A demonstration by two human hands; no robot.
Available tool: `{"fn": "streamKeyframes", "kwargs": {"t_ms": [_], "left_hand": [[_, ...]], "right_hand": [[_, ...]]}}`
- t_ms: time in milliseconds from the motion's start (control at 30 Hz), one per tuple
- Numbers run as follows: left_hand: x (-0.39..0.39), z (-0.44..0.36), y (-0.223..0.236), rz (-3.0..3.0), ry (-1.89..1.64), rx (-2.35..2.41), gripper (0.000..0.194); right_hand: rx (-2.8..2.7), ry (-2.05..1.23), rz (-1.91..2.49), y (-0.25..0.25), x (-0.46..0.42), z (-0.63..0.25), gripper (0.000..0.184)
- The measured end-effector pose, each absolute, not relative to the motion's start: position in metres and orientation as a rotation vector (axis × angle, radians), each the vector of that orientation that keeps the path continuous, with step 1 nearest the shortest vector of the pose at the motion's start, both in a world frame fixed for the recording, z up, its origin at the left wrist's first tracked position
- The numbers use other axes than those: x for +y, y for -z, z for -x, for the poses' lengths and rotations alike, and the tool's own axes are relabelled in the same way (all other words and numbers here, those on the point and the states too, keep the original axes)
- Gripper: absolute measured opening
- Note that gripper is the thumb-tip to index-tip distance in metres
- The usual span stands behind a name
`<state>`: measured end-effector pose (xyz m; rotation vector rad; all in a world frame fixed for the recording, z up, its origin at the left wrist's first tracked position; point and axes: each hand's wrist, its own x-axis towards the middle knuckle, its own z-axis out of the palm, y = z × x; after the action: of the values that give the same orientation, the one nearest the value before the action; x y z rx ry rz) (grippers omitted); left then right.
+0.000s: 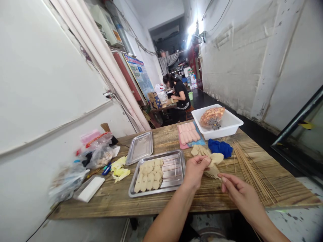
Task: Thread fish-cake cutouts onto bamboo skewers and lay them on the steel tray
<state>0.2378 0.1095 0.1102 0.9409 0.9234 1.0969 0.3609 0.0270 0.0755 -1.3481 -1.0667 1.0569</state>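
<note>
My left hand [196,170] pinches a thin, pale beige food slice [217,158] between thumb and fingers, just above the table. Close by on the right, my right hand [238,192] has its fingertips closed on a thin bamboo skewer [256,233], whose tail end shows below the wrist. The skewer's tip is at the slice; how far it goes in, I cannot tell. More beige slices [199,150] lie loose behind and under my left hand. To the left, a metal tray [174,154] holds rows of skewered beige slices [148,176], sticks pointing right.
Loose bamboo skewers [252,169] lie at right beside a blue cloth [220,148]. Behind are pink sausage-like pieces [188,133] and a white tub [233,126]. A second metal tray [140,148] and plastic bags [101,153] are left. A person [179,92] sits farther back.
</note>
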Motion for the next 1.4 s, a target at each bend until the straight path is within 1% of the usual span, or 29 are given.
{"fn": "streamKeyframes", "kwargs": {"t_ms": [167,267,367,500,767,1000,1267,1400], "left_hand": [[0.109,-0.24,-0.113,-0.845,-1.053,0.798,0.045],[0.11,-0.242,-0.114,-0.816,-1.038,0.788,0.042],[0.114,-0.24,-0.114,-0.746,-1.127,0.818,0.039],[0.118,-0.235,-0.114,-0.729,-1.162,0.851,0.038],[0.11,-0.245,-0.109,-0.798,-1.09,0.837,0.036],[0.09,-0.263,-0.106,-0.765,-1.023,0.843,0.038],[0.056,-0.29,-0.085,-0.807,-0.972,0.866,0.031],[0.068,-0.284,-0.085,-0.914,-0.916,0.854,0.039]], "right_hand": [[-1.04,-1.116,1.347,-0.081,0.029,-0.357,0.039],[-1.047,-1.16,1.342,-0.082,0.028,-0.354,0.043],[-1.078,-1.205,1.333,-0.074,0.021,-0.355,0.048],[-1.143,-1.244,1.375,-0.053,0.001,-0.36,0.048],[-1.2,-1.074,1.445,-0.04,-0.013,-0.367,0.039],[-1.122,-1.065,1.49,-0.036,-0.01,-0.371,0.043],[-0.972,-1.099,1.483,-0.045,-0.008,-0.382,0.046],[-0.927,-1.079,1.501,-0.052,-0.007,-0.387,0.045]]}}
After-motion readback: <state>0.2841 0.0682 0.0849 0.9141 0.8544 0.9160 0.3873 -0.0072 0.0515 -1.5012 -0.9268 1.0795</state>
